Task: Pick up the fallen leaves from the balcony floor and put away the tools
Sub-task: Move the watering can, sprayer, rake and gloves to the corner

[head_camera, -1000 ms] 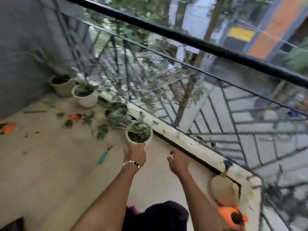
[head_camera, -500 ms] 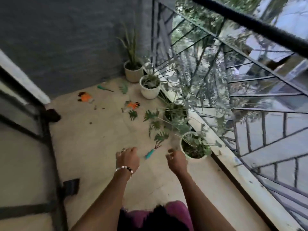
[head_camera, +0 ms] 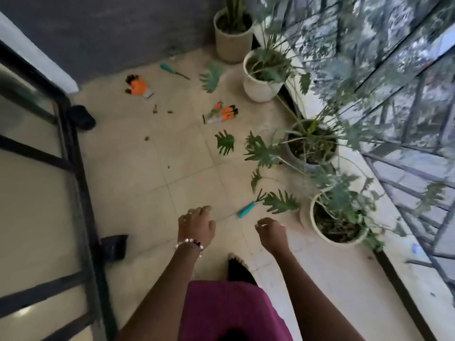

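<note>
A fallen green leaf [head_camera: 225, 142] lies on the tiled balcony floor, and a paler one [head_camera: 212, 75] lies near the far pots. A teal-handled hand rake [head_camera: 247, 209] lies just beyond my hands. Further off lie a teal-handled tool [head_camera: 173, 70], an orange glove [head_camera: 138, 86] and a second orange glove [head_camera: 221, 114]. My left hand [head_camera: 195, 225] hovers over the floor with loosely curled fingers, holding nothing. My right hand [head_camera: 269, 231] hangs beside it, fingers loosely curled and empty, just short of the rake handle.
Several potted plants line the right edge: a white pot [head_camera: 338, 223] nearest, a dark pot [head_camera: 311, 143], a white pot [head_camera: 261, 75], a beige pot [head_camera: 232, 35]. A black railing [head_camera: 406, 156] runs right, a black-framed door [head_camera: 73, 156] left. Small debris [head_camera: 157, 109] dots the floor.
My view has swung left and down from the railing to the floor. Both hands have drawn back from the nearest pot and now hover over the tiles near the rake.
</note>
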Demonstrator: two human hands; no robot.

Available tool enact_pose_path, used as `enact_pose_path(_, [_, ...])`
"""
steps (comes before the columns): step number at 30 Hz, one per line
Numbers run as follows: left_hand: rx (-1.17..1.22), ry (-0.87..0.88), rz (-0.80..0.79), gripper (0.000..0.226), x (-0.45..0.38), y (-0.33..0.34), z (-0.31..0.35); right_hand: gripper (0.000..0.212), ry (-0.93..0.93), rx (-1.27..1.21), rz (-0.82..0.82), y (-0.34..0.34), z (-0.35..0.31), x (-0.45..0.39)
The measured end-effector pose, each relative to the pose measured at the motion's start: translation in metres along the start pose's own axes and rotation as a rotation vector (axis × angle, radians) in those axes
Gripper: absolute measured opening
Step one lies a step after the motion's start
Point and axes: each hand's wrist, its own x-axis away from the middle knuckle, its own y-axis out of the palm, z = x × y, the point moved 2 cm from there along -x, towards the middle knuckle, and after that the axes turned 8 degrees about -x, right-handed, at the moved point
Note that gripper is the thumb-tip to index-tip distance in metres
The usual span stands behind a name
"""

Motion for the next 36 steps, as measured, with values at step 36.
enact_pose_path(36, [0.595, -0.288, -0.353, 0.05, -0.128, 0.143, -0.003, 0.03, 0.177, -0.591, -0.107, 0.09, 0.056, -0.098])
